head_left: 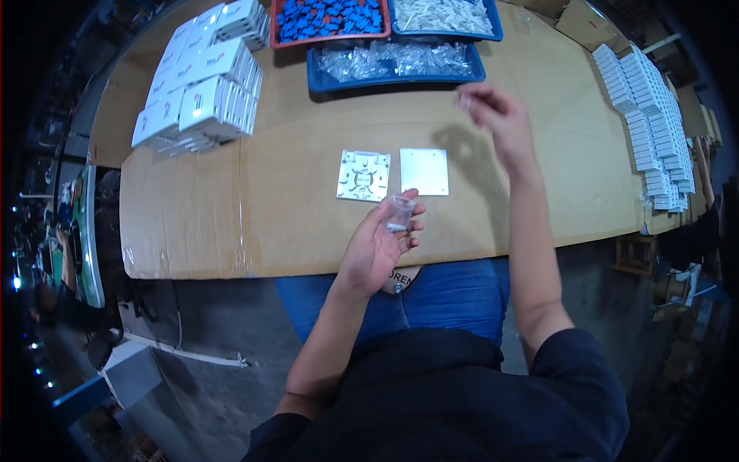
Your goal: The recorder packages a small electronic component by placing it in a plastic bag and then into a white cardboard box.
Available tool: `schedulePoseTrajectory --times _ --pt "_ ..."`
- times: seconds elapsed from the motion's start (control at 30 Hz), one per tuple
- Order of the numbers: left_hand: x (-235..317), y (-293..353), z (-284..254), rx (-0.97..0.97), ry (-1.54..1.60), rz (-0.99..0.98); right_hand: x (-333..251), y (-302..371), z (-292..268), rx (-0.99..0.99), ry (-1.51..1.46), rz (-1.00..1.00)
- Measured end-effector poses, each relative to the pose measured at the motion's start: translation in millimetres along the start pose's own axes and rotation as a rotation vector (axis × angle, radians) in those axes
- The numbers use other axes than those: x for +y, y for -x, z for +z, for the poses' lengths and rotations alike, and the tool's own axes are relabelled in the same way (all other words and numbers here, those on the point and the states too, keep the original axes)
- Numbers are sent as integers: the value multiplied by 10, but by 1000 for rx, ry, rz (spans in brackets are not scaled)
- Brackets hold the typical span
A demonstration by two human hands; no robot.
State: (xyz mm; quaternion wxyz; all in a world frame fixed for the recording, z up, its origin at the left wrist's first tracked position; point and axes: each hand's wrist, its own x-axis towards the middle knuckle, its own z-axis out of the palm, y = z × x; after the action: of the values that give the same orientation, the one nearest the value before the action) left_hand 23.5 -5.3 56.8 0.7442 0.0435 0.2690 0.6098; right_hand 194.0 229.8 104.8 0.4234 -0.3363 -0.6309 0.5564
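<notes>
My left hand (pixel 373 254) is palm up near the table's front edge, its fingers around a small clear plastic bag (pixel 400 209) with a white piece low inside. Raised farther back on the right, my right hand (pixel 500 119) has thumb and fingertips together; what they hold, if anything, is too blurred to name. Just beyond my left hand lie two white square plates. The left plate (pixel 376 163) shows moulded clips and a round frame, and the right plate (pixel 424 171) is plain and flat.
At the back stand a red tray (pixel 331 38) of blue and red parts, a blue tray (pixel 446 35) of white pieces, and a nearer blue tray (pixel 396 83) of clear bags. White boxes (pixel 204 104) are stacked left; white square units (pixel 650 115) are stacked far right.
</notes>
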Motion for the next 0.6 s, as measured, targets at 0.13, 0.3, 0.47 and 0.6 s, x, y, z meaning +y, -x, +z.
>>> schedulePoseTrajectory --times 0.13,0.3,0.47,0.6 --pt "-53 8 -19 14 56 -49 90 888 308 -46 -63 169" --pt "-112 77 9 16 -25 -45 -50 1128 425 -202 5 220" --pt "-218 146 109 -3 -57 -50 -296 1035 345 -386 261 239" --pt "-243 202 159 -29 -57 -45 -358 948 303 -577 304 2"
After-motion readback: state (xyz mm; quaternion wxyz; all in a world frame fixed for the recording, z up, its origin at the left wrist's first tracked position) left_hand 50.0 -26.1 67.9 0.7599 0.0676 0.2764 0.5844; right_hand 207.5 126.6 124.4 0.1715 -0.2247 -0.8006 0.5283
